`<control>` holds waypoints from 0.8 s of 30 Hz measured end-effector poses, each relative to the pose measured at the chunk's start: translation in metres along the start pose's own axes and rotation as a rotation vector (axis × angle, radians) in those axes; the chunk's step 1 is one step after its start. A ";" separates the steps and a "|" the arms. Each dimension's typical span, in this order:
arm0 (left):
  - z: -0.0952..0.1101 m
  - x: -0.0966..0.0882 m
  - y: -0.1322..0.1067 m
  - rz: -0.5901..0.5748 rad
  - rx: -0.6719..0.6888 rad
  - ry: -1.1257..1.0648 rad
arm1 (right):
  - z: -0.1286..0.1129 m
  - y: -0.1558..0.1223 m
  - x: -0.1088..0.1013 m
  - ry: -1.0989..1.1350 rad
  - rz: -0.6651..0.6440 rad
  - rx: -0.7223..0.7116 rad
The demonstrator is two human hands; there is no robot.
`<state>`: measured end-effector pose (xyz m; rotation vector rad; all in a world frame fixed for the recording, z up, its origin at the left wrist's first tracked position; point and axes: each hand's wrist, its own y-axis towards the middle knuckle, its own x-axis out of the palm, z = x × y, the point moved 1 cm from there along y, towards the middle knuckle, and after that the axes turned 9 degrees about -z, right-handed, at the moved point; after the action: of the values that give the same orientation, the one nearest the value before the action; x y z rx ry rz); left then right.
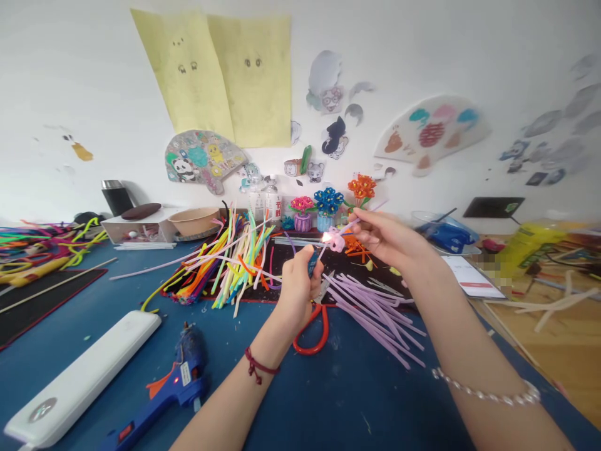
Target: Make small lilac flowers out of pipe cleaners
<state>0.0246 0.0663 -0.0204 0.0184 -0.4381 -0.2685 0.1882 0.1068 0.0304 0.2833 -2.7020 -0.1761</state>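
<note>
Two tools are lying nearest on the blue counter (328, 407): a glue gun (181, 376) with a small label too fine to read, and a white case (79, 379) with no writing showing. Just beyond, red scissors (312, 341) are resting beside loose lilac stems (370, 313).

Above them the left hand (293, 288) is clenching a lighter (312, 260) and its flame (325, 237) is burning. The right hand (389, 241) is pinching the stem of a pink piece (336, 240), holding its end right at the flame. This looks like singeing or sealing a tip. The next move is calling for a short touch of heat, with fingers and the loose stems below kept clear.

Farther back, mixed stems (225, 263) are fanning out. A bottle (273, 202) is showing red characters too small to read. Yellow sheets (220, 75) on the wall are carrying only drawn eyes.
</note>
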 end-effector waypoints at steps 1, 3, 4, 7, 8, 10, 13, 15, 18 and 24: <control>0.000 -0.001 0.000 0.002 0.002 0.005 | -0.001 -0.001 0.000 -0.002 -0.001 0.010; -0.001 -0.003 0.001 0.007 -0.005 0.037 | -0.004 -0.001 0.000 0.011 0.003 0.024; -0.002 -0.003 0.001 0.011 -0.014 0.061 | -0.005 -0.001 0.000 0.029 0.007 0.024; -0.005 0.001 -0.002 0.002 -0.035 0.128 | -0.007 0.001 0.001 0.107 0.018 -0.007; -0.006 0.003 -0.003 -0.012 -0.036 0.142 | -0.006 0.001 0.001 0.125 0.025 -0.021; -0.006 0.006 -0.006 -0.044 -0.030 0.146 | -0.004 0.002 0.001 0.136 0.030 -0.044; -0.003 0.007 -0.006 -0.048 -0.003 0.070 | -0.001 0.003 -0.001 0.118 0.007 -0.034; 0.000 0.004 -0.004 0.008 0.024 -0.016 | 0.000 0.003 -0.003 0.124 -0.011 0.009; 0.003 -0.007 0.002 0.137 0.038 -0.096 | -0.004 0.002 -0.005 0.213 -0.040 0.058; -0.009 -0.022 0.008 0.104 -0.303 0.084 | -0.014 -0.001 -0.004 0.468 -0.073 0.121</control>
<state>0.0114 0.0795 -0.0368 -0.2881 -0.3108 -0.2286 0.1976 0.1060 0.0419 0.4040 -2.2422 0.0322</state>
